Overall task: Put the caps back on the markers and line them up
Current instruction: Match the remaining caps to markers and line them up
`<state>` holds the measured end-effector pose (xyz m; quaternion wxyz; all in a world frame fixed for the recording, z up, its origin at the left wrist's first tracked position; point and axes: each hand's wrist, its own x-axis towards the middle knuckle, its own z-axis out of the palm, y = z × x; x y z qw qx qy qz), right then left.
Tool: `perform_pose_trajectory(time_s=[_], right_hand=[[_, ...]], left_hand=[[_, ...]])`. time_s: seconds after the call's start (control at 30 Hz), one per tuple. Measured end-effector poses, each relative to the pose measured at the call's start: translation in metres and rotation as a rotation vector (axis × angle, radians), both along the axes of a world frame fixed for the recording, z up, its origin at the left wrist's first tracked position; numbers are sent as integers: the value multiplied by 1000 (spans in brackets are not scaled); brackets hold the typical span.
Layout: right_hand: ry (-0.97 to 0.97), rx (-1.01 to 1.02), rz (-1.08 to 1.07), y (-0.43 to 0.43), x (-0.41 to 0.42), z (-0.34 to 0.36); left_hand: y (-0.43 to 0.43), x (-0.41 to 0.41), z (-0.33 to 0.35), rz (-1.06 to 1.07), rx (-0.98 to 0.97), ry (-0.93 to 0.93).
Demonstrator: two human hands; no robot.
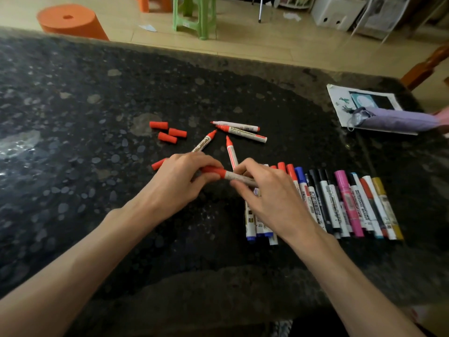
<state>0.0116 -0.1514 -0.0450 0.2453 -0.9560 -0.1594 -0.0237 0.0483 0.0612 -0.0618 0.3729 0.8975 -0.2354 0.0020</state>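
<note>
Left hand (179, 181) grips the red cap (216, 171), right hand (272, 195) pinches its marker (237, 177); loose caps (167, 132) lie at ten o'clock of them, the capped row (345, 203) at three.

Dim indoor light, pale glare on the dark speckled stone bench (97, 105) far left of the fingers (192, 160), frame edges bowed and slightly soft.

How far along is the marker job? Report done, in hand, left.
Done: a row of capped markers lies at right. In hand: the left hand grips a red cap on the marker the right hand holds. Left: four uncapped red markers and loose red caps farther out.
</note>
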Motion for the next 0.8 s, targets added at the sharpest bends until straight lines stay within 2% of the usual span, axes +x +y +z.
perform_pose_trajectory(time_s=[0.13,0.37,0.8], right_hand=[[-80,-26,-145,-12,-2,4],[61,-57,-506,-61,-10,9],[157,-196,-641,-93,-21,-3]], left_hand=[[-15,5,7,44,-82,-33],[-17,11,5,128,-58,-59],[-30,13,0,106,-24,0]])
